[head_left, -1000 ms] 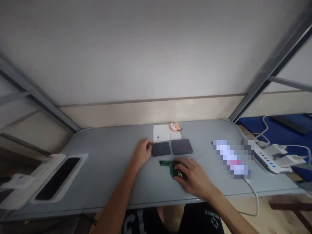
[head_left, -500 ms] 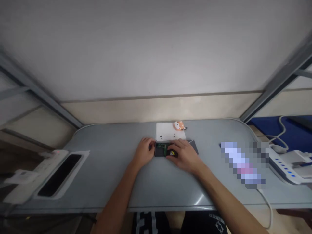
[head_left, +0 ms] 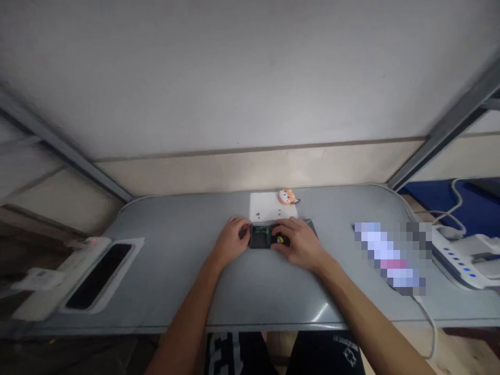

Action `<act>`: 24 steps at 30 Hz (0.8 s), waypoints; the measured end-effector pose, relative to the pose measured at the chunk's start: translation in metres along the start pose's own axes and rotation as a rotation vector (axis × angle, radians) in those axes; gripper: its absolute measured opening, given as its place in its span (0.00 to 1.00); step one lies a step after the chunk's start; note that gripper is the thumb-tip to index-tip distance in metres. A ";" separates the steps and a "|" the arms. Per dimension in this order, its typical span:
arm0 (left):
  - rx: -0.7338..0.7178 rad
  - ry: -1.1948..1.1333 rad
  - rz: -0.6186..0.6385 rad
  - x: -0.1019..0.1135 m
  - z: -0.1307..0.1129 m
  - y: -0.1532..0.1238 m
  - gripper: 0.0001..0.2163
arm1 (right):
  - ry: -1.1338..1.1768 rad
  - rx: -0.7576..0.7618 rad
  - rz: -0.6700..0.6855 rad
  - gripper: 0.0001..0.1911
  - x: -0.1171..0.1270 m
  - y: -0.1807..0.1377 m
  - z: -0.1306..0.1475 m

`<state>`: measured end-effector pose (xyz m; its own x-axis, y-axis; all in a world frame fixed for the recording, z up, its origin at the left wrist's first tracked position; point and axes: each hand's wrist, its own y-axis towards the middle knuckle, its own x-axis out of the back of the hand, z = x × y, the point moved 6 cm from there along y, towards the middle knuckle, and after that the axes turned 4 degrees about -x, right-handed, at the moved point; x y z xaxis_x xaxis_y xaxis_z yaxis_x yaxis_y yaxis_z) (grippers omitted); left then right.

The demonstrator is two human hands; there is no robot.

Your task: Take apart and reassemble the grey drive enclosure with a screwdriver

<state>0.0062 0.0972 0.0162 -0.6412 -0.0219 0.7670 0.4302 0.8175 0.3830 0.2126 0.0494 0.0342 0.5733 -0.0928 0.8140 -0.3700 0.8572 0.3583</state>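
Observation:
A small black electronic device [head_left: 259,242] lies on the grey table, its inside and green circuit board showing. My left hand [head_left: 233,238] grips its left end with bent fingers and thumb. Across the right end, my right hand [head_left: 299,244] holds it with fingers at the far edge and thumb at the near edge. A dark part with a yellow mark [head_left: 280,240] shows between that thumb and fingers. Partly hidden behind my right hand is a dark flat piece [head_left: 311,227]. Just beyond the device, a white sheet [head_left: 267,204] carries several tiny dark bits, too small to name.
An orange-and-white animal-face trinket [head_left: 287,197] sits on the sheet's far right corner. At left are a dark-screened phone [head_left: 99,276] and a white power strip [head_left: 58,284]. On the right, a blurred-out phone [head_left: 388,258] with a cable lies near another power strip [head_left: 457,260].
The view has shifted slightly. Both hands remain at the ends of the device, which sits at nearly the same place. A little more of the circuit board shows beside my right hand.

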 end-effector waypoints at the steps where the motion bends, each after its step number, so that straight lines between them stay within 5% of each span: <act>1: -0.015 -0.002 0.002 0.000 -0.001 0.000 0.08 | -0.001 -0.002 0.002 0.12 0.001 0.000 0.000; 24: -0.020 -0.017 0.043 0.005 -0.007 -0.004 0.08 | -0.099 0.041 0.055 0.10 -0.007 -0.002 0.006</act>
<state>0.0060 0.0902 0.0220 -0.6325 0.0234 0.7742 0.4704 0.8057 0.3599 0.2046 0.0450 0.0305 0.4772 -0.0972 0.8734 -0.4300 0.8409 0.3285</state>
